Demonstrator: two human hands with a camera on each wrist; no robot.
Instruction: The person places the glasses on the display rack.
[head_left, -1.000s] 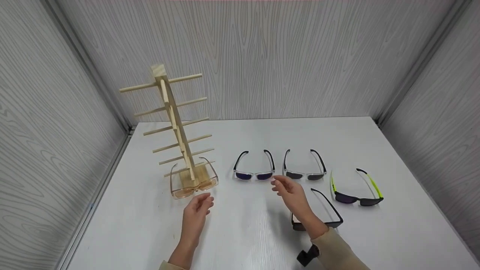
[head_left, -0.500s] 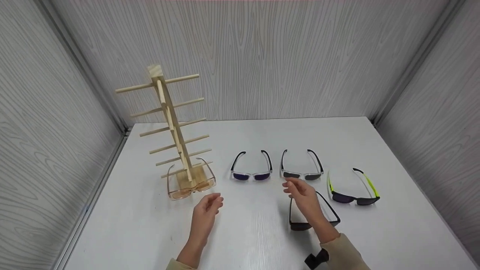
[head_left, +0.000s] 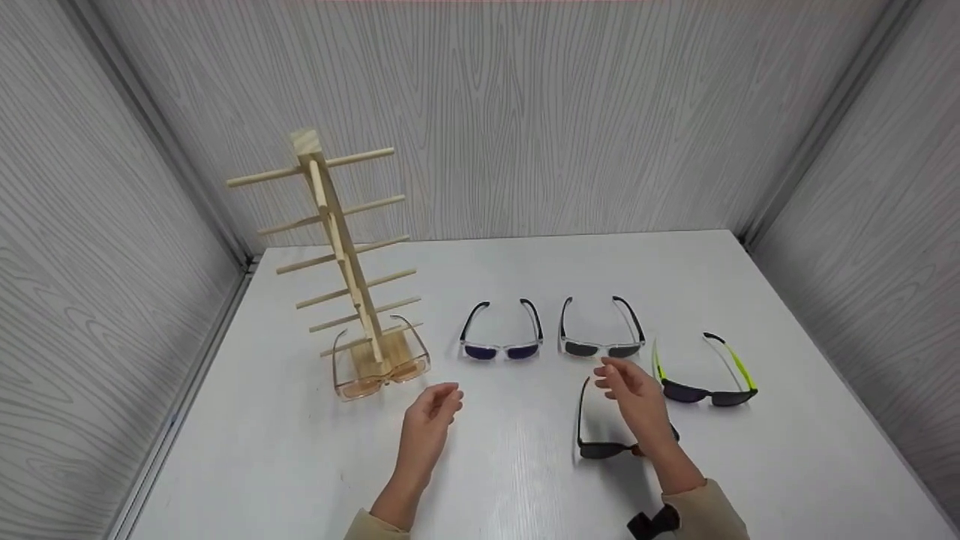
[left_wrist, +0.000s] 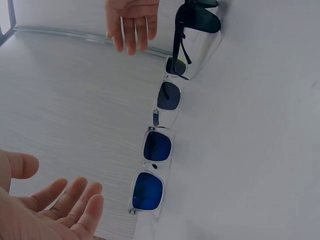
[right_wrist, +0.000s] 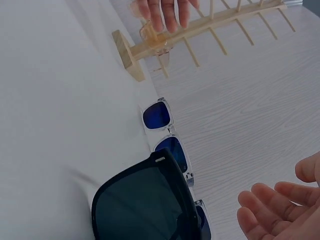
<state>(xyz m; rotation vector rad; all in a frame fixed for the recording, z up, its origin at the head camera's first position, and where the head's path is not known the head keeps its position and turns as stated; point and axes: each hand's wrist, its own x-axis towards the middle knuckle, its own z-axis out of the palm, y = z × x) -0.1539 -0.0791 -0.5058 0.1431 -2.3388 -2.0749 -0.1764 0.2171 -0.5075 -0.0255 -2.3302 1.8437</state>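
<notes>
My left hand (head_left: 430,420) hovers over the table, fingers loosely bent and holding nothing. Ahead and left of it, orange-tinted glasses (head_left: 362,388) hang at the foot of a wooden eyewear rack (head_left: 349,262). My right hand (head_left: 636,397), also holding nothing with relaxed fingers, is above black sunglasses (head_left: 602,450) and hides part of their frame. Beyond it lie clear-framed sunglasses with grey lenses (head_left: 600,350). Blue-lensed clear-framed sunglasses (head_left: 501,352) lie to their left. In the right wrist view, a dark lens of the black sunglasses (right_wrist: 142,205) looms close.
Sunglasses with neon-yellow temples (head_left: 709,395) lie at the right. The rack's bare pegs (head_left: 360,157) stick out to both sides above the orange glasses. Wood-grain panels (head_left: 525,112) wall the white table (head_left: 510,270) at the back and sides.
Both hands have moved to the right, the right hand from near the blue-lensed sunglasses to over the black sunglasses. The camera view has shifted slightly. Glasses and rack stay put.
</notes>
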